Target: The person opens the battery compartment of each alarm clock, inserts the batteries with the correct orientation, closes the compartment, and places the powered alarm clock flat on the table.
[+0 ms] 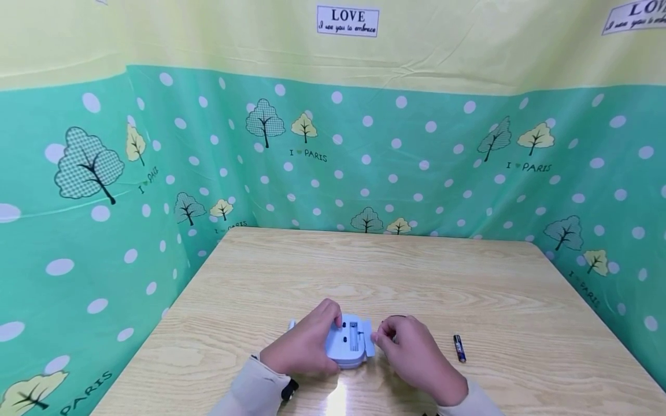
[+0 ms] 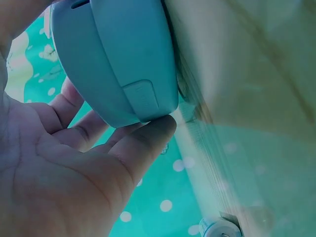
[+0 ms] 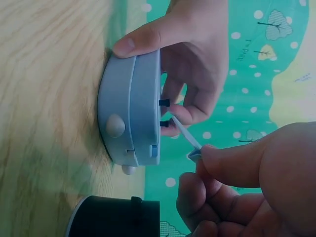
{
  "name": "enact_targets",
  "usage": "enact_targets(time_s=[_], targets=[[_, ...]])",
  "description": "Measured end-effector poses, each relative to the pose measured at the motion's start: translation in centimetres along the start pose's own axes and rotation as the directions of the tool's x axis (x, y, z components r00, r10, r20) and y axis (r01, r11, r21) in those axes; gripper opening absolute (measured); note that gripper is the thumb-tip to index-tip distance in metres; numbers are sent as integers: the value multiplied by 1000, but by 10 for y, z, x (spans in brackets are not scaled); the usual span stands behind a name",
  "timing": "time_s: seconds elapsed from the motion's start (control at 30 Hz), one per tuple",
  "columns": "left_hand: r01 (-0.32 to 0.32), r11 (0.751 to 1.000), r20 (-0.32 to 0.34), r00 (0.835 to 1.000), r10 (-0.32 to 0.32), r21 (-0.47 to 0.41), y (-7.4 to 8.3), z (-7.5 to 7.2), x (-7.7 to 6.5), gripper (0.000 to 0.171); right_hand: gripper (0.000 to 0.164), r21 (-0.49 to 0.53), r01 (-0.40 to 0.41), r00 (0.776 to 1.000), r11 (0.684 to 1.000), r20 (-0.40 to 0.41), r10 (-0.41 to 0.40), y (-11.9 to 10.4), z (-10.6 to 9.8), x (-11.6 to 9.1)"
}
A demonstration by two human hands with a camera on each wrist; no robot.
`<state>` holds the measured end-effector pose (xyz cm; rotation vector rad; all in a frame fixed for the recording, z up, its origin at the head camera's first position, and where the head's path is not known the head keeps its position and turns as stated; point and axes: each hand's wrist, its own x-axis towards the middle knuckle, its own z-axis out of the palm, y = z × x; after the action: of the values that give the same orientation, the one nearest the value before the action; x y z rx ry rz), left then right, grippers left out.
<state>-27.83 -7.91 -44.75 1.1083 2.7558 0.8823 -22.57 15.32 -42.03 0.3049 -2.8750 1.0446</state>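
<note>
A light blue alarm clock (image 1: pixel 341 352) lies face down on the table, its battery compartment (image 1: pixel 354 337) uncovered and two black knobs beside it. My left hand (image 1: pixel 307 342) grips the clock from the left; the left wrist view shows thumb and fingers around its casing (image 2: pixel 133 54). Between thumb and forefinger, my right hand (image 1: pixel 411 349) pinches a thin light blue battery cover (image 1: pixel 369 338) at the clock's right side. In the right wrist view this cover (image 3: pixel 185 133) stands tilted near the knobs. Whether the compartment holds a battery is unclear.
A dark AA-type battery (image 1: pixel 459 348) lies on the wooden table (image 1: pixel 385 266) right of my right hand. A black cylindrical object (image 3: pixel 118 217) stands near the clock in the right wrist view. Green patterned cloth (image 1: pixel 416 133) hangs behind and at the sides.
</note>
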Motion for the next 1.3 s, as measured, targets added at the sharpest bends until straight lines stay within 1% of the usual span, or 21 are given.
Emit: enact_targets(time_s=[0.17, 0.4, 0.6, 0.73, 0.9, 1.07, 1.3], targets=[[22, 1000, 18, 1000, -22, -11, -1, 0, 0, 76, 20, -23, 41, 999, 999, 1, -41, 0, -1, -4], [31, 999, 23, 999, -31, -13, -3, 1, 1, 76, 21, -26, 78, 996, 997, 42, -77, 2, -3, -8], [38, 999, 30, 999, -38, -21, -3, 0, 1, 76, 22, -50, 70, 995, 996, 69, -67, 2, -4, -15], [53, 998, 42, 998, -52, -22, -2, 0, 0, 77, 21, -27, 63, 990, 998, 130, -59, 1, -5, -18], [71, 997, 54, 996, -70, -19, 0, 0, 0, 79, 21, -14, 59, 983, 998, 174, -56, 1, -5, -21], [93, 996, 62, 994, -92, -15, 1, 0, -1, 88, 23, -13, 69, 981, 997, 181, -66, 1, -5, -25], [109, 994, 75, 991, -109, 4, 2, -2, -4, 116, 21, -23, 75, 981, 997, 183, -70, 2, -2, -27]])
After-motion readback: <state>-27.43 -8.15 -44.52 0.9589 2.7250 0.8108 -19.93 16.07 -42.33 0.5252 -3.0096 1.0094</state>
